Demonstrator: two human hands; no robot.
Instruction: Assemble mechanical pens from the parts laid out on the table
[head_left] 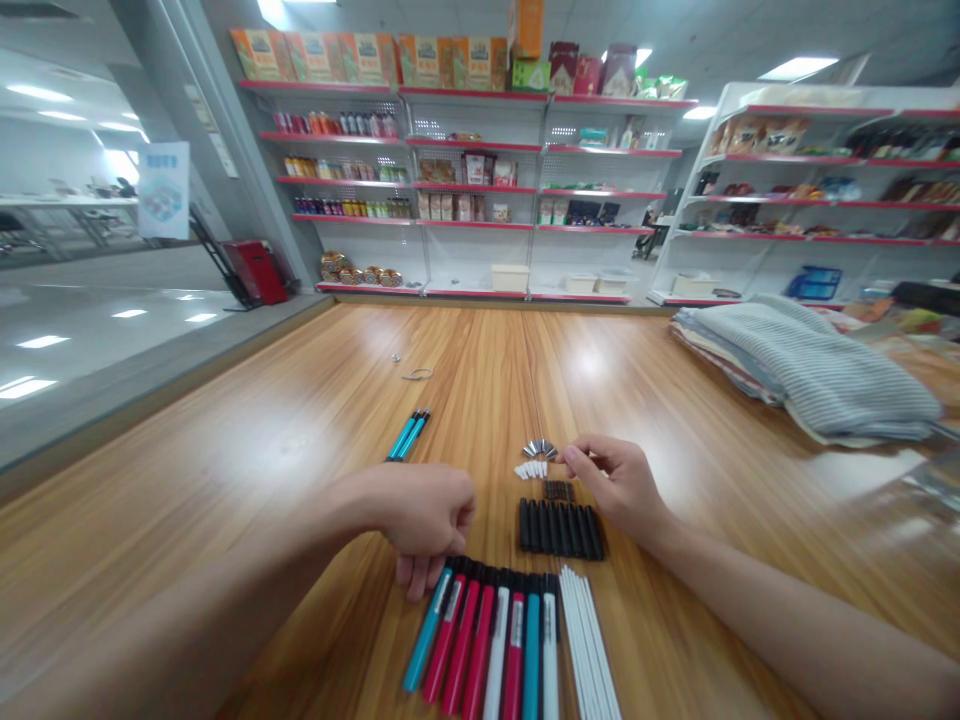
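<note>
My left hand [429, 515] is curled beside the top of a row of blue, red and white pen barrels [461, 645] with black upper ends. Its fingertips are partly hidden, and what they hold cannot be made out. With thumb and forefinger together, my right hand [619, 480] reaches the right end of a fan of silver cone-shaped pen tips [538, 449]; whether a tip is between the fingers is unclear. Below the tips lie small white pieces [531, 469], small dark pieces [559, 490] and a row of black tubes [561, 528]. Thin white sticks [589, 640] lie right of the barrels.
Two blue pens [409, 435] lie beyond my left hand. Farther off are a thin loop [418, 374] and a small shiny piece [396, 358]. Folded striped cloth [810, 360] covers the table's right side. Stocked shelves [472, 190] stand behind the table.
</note>
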